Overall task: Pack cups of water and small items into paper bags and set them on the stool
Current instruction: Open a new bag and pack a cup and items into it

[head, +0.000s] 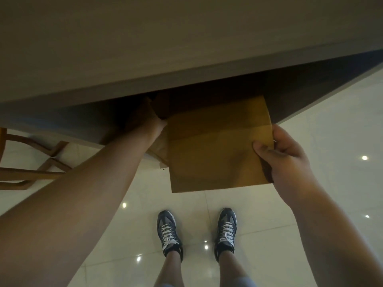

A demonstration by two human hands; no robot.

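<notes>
A flat, folded brown paper bag [215, 150] hangs in the air just below the table's front edge, above the floor. My right hand [279, 154] pinches the bag's right edge, thumb on top. My left hand [149, 119] reaches under the tabletop at the bag's upper left corner, in deep shadow; its fingers are hidden, so I cannot tell how it holds. More brown paper [160, 150] shows beneath the bag on the left. No cups or small items are in view.
A large grey table [145, 48] fills the upper part of the view. A wooden chair or stool frame [37, 162] stands at the left under the table. Glossy white floor tiles [310, 104] and my two sneakers lie below.
</notes>
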